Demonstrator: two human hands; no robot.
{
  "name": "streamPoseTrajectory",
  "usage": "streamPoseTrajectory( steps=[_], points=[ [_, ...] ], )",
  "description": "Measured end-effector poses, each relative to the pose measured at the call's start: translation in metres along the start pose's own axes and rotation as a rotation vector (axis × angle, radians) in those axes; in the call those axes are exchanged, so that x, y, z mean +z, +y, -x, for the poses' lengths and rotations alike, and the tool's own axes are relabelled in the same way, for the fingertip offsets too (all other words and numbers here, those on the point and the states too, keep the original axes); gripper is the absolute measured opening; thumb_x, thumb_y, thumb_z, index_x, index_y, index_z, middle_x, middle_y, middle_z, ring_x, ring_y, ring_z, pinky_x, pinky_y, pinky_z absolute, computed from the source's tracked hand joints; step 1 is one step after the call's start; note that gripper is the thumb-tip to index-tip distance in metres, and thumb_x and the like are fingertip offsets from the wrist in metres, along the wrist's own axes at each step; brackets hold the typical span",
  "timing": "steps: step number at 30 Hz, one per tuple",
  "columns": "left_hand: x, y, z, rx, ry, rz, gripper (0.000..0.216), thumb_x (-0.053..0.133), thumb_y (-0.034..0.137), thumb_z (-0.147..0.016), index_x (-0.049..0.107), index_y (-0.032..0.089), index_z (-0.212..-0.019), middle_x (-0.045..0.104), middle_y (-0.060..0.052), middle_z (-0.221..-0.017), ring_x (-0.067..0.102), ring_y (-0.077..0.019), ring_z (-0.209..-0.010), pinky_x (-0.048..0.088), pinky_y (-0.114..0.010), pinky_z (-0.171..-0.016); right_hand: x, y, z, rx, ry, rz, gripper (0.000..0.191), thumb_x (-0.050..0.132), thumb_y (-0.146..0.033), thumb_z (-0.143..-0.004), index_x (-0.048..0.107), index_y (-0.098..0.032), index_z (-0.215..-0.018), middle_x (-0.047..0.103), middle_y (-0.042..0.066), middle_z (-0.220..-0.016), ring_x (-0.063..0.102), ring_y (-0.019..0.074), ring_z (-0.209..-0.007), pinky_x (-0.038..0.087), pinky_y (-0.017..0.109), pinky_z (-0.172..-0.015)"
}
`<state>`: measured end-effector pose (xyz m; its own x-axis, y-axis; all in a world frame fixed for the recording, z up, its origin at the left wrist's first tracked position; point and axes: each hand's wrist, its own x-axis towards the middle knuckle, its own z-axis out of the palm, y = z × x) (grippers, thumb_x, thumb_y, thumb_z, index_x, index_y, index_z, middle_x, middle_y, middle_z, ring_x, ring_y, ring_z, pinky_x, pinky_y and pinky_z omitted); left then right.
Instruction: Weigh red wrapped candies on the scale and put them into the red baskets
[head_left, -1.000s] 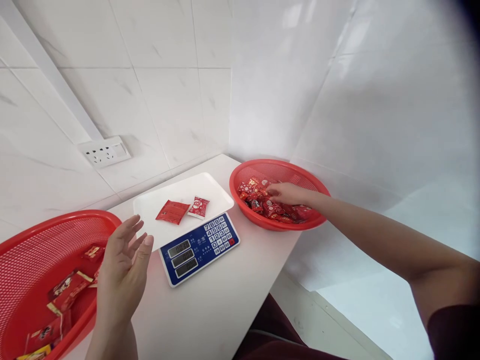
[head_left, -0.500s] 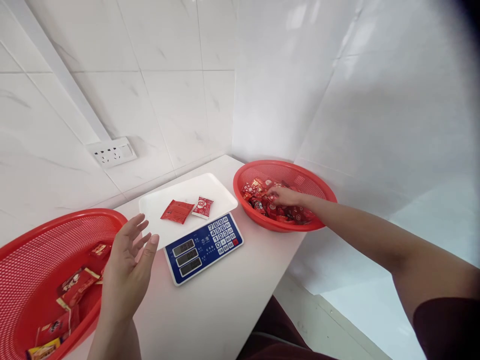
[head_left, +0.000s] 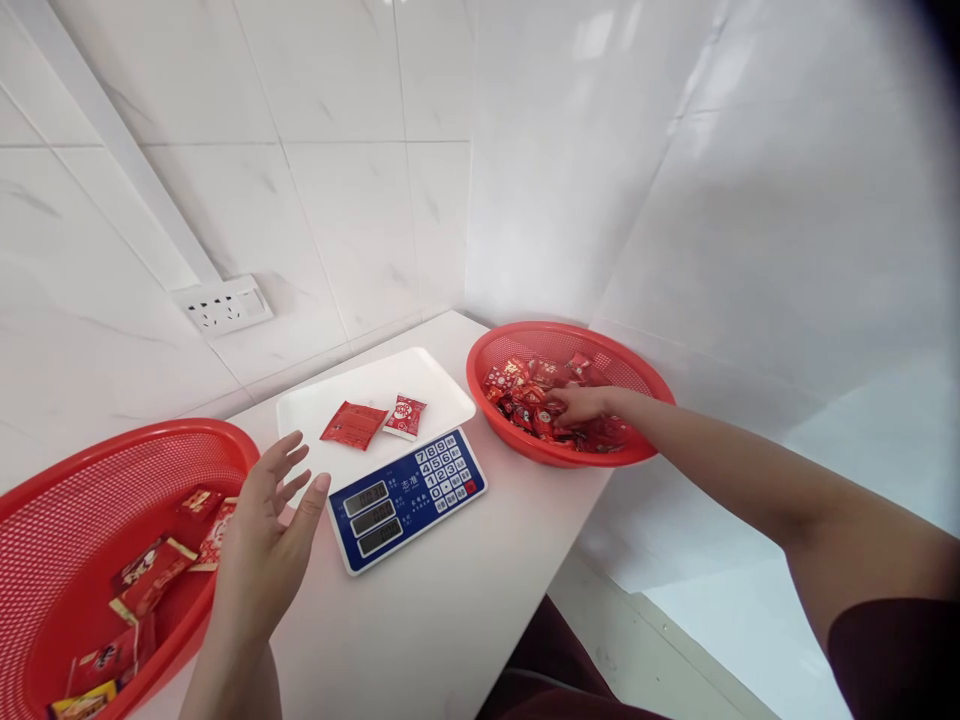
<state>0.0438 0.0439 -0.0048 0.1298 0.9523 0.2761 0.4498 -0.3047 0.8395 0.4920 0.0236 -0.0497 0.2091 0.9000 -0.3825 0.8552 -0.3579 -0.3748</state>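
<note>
My right hand [head_left: 589, 403] reaches into the red basket [head_left: 600, 350] at the right and its fingers close among the red snack packets [head_left: 529, 385] piled there; which packet they grip is hidden. My left hand [head_left: 271, 535] hovers open, fingers spread, palm turned inward, beside the rim of the left red basket [head_left: 67, 470], which holds several packets [head_left: 146, 575]. Between the baskets stands a weighing scale [head_left: 409, 495] with a white pan [head_left: 360, 385]. Two red packets [head_left: 352, 423] lie on the pan, one dark red and one smaller with a white label [head_left: 406, 414].
The white counter [head_left: 465, 610] ends at its front edge close to my body. White tiled walls meet in a corner behind the scale. A white wall socket [head_left: 223, 304] sits on the left wall above the counter.
My right hand has drawn nearer the front of the right basket and curled over the packets. My left hand drifted slightly right and down, still open.
</note>
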Motion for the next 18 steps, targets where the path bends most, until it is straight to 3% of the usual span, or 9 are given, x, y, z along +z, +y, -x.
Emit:
streamPoseTrajectory(
  steps=[4, 7, 9, 13, 16, 18],
  points=[
    [0.001, 0.002, -0.001, -0.027, 0.001, -0.036, 0.053, 0.056, 0.049, -0.081, 0.045, 0.029, -0.128, 0.049, -0.009, -0.137, 0.052, -0.0303, -0.121, 0.048, -0.051, -0.095, 0.009, -0.004, 0.004, -0.032, -0.110, 0.148, 0.077, 0.074, -0.040, -0.063, 0.050, -0.019, -0.133, 0.050, 0.015, -0.136, 0.052, 0.0340, -0.118, 0.046, 0.041, -0.093],
    [0.003, 0.001, -0.002, -0.033, -0.001, -0.047, 0.052, 0.055, 0.050, -0.081, 0.045, 0.030, -0.128, 0.049, -0.009, -0.137, 0.052, -0.0305, -0.120, 0.049, -0.050, -0.094, 0.021, -0.011, 0.006, -0.033, -0.057, 0.271, 0.072, 0.068, -0.031, -0.067, 0.047, -0.016, -0.135, 0.051, 0.019, -0.131, 0.057, 0.0361, -0.108, 0.047, 0.042, -0.084],
    [0.005, 0.001, -0.002, -0.027, -0.005, -0.060, 0.053, 0.055, 0.050, -0.081, 0.044, 0.030, -0.128, 0.049, -0.009, -0.137, 0.054, -0.0303, -0.119, 0.049, -0.050, -0.094, 0.027, -0.014, 0.006, -0.041, -0.014, 0.286, 0.065, 0.065, -0.024, -0.067, 0.051, -0.015, -0.130, 0.058, 0.020, -0.120, 0.060, 0.0347, -0.099, 0.048, 0.039, -0.078],
    [0.006, 0.001, 0.000, -0.006, -0.011, -0.079, 0.053, 0.054, 0.049, -0.081, 0.043, 0.030, -0.129, 0.049, -0.008, -0.137, 0.056, -0.0291, -0.115, 0.050, -0.049, -0.093, 0.026, -0.015, 0.004, -0.099, 0.017, 0.227, 0.050, 0.061, -0.013, -0.064, 0.060, -0.020, -0.113, 0.066, 0.011, -0.099, 0.062, 0.0272, -0.086, 0.046, 0.031, -0.069],
    [0.004, 0.001, 0.000, -0.010, -0.002, -0.081, 0.053, 0.054, 0.050, -0.081, 0.043, 0.030, -0.129, 0.048, -0.008, -0.137, 0.057, -0.0293, -0.114, 0.052, -0.047, -0.090, 0.013, -0.011, 0.001, -0.113, 0.077, 0.138, 0.036, 0.058, -0.011, -0.064, 0.063, -0.020, -0.099, 0.067, 0.006, -0.095, 0.062, 0.0240, -0.084, 0.046, 0.028, -0.069],
    [0.004, -0.001, 0.000, -0.010, 0.006, -0.082, 0.053, 0.054, 0.051, -0.081, 0.043, 0.030, -0.129, 0.048, -0.008, -0.137, 0.057, -0.0294, -0.114, 0.053, -0.046, -0.088, 0.001, -0.008, 0.001, -0.107, 0.150, 0.066, 0.034, 0.057, -0.015, -0.068, 0.060, -0.019, -0.101, 0.066, 0.006, -0.101, 0.061, 0.0227, -0.089, 0.047, 0.027, -0.072]
  ],
)
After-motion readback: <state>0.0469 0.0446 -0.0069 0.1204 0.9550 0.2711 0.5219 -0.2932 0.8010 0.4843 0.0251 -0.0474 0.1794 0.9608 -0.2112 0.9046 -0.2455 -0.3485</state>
